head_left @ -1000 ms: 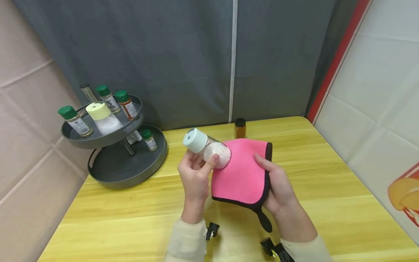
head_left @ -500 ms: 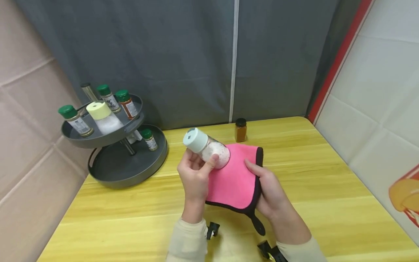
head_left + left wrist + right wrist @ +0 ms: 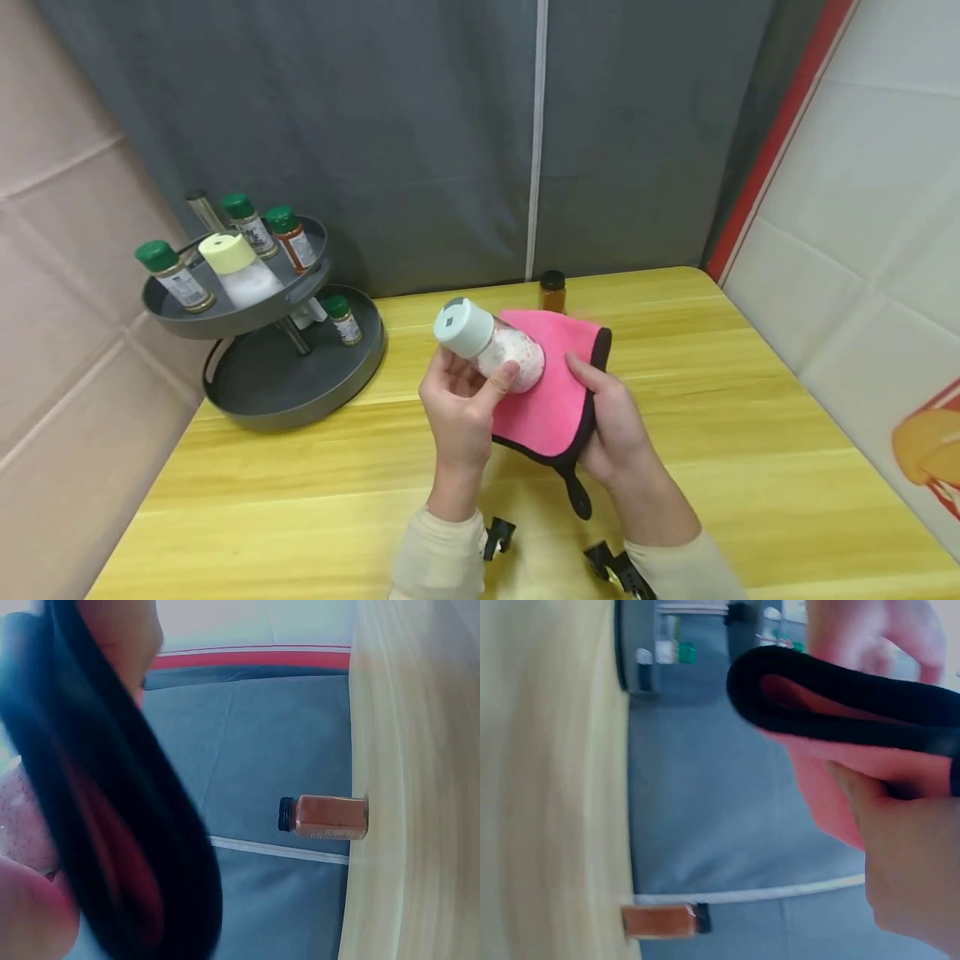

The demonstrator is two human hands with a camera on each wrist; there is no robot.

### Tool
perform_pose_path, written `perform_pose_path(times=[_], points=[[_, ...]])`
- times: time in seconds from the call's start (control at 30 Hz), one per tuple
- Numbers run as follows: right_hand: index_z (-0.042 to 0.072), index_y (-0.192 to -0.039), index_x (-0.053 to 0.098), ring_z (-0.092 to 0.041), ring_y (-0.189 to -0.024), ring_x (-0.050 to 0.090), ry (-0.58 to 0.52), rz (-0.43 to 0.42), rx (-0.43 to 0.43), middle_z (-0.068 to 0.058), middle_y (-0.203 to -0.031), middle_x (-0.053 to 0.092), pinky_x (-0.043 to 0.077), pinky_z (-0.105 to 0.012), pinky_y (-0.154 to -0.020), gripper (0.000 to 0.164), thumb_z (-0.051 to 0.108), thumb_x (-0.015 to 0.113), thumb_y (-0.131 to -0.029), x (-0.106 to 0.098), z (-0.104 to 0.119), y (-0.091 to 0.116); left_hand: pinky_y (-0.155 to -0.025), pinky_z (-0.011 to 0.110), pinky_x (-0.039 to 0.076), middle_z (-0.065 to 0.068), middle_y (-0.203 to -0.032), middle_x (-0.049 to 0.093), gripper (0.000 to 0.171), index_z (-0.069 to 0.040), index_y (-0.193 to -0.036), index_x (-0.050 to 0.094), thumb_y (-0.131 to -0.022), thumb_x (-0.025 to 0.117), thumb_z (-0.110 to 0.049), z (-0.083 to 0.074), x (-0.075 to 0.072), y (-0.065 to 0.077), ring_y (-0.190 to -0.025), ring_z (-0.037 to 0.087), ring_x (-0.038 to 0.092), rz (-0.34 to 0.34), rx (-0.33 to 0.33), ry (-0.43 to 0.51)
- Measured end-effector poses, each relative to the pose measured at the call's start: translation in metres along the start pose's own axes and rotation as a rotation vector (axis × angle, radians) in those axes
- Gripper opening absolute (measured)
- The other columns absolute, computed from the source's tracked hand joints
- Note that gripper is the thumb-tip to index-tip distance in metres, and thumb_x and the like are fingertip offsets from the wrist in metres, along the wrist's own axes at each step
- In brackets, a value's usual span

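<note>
A clear shaker bottle with a pale mint cap and white, red-flecked contents is tilted in my left hand, thumb across its front near the base. Against that base lies a folded pink cloth with black edging and a hanging loop. My right hand grips the cloth by its right side, thumb on top and the other fingers behind it. From the right wrist, the cloth's black folded edge shows close up, with the right thumb pressed on the pink face.
Behind the cloth stands a small black-capped jar of brown-red powder. At left is a two-tier grey turntable rack. Its upper tier bears green-capped jars and a yellow-capped shaker; another green-capped jar is below. A grey curtain hangs behind.
The left hand and bottle have moved slightly right and down. The cloth and right hand shifted left, and the cloth rose again in front of the brown-red jar.
</note>
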State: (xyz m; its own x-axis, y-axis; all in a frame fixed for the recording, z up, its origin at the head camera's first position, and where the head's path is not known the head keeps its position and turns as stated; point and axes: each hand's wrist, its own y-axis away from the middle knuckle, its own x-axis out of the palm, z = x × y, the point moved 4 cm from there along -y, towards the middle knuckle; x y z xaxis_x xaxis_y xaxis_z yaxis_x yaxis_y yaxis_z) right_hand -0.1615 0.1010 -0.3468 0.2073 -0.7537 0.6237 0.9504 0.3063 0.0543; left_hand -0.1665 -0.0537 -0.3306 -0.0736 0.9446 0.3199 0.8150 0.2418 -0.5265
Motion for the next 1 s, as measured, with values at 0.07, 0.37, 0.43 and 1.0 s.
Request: perform_pose_path(times=[0.07,0.37,0.43,1.0], points=[[0.011,-0.151,0.033,-0.021,-0.135,0.051,0.015,0.013,0.033,-0.009,-0.150,0.048,0.045,-0.040,-0.109,0.047,0.034,0.037,-0.110,0.002,-0.008,0.000,-0.093,0.039,0.056,0.015,-0.124,0.066,0.052,0.001,-0.130,0.059,-0.083,0.081,-0.005,0.000,0.001,0.000,-0.109,0.031,0.067,0.008,0.016,-0.006],[0.005,-0.135,0.041,-0.018,-0.106,0.068,0.148,-0.005,0.033,-0.005,-0.115,0.069,0.056,-0.036,-0.092,0.041,0.035,0.048,-0.107,-0.001,0.005,0.019,-0.088,0.036,0.058,0.018,-0.116,0.069,0.047,0.003,-0.124,0.063,-0.082,0.082,-0.003,0.001,-0.005,-0.004,-0.101,0.030,0.069,-0.004,0.055,-0.038],[0.006,-0.135,0.040,-0.017,-0.101,0.069,0.158,-0.015,0.017,-0.003,-0.110,0.069,0.057,-0.035,-0.089,0.041,0.035,0.048,-0.107,-0.002,0.013,0.023,-0.087,0.034,0.058,0.019,-0.115,0.069,0.046,0.004,-0.124,0.063,-0.082,0.081,-0.002,0.002,-0.007,-0.005,-0.100,0.029,0.069,-0.015,0.054,-0.026],[0.006,-0.140,0.044,-0.018,-0.116,0.062,0.106,-0.029,-0.012,-0.007,-0.126,0.063,0.052,-0.036,-0.098,0.041,0.033,0.039,-0.110,0.011,-0.014,-0.003,-0.097,0.046,0.054,0.018,-0.124,0.066,0.056,-0.001,-0.131,0.061,-0.080,0.085,-0.006,-0.005,0.003,0.002,-0.110,0.037,0.066,0.020,0.108,0.042]])
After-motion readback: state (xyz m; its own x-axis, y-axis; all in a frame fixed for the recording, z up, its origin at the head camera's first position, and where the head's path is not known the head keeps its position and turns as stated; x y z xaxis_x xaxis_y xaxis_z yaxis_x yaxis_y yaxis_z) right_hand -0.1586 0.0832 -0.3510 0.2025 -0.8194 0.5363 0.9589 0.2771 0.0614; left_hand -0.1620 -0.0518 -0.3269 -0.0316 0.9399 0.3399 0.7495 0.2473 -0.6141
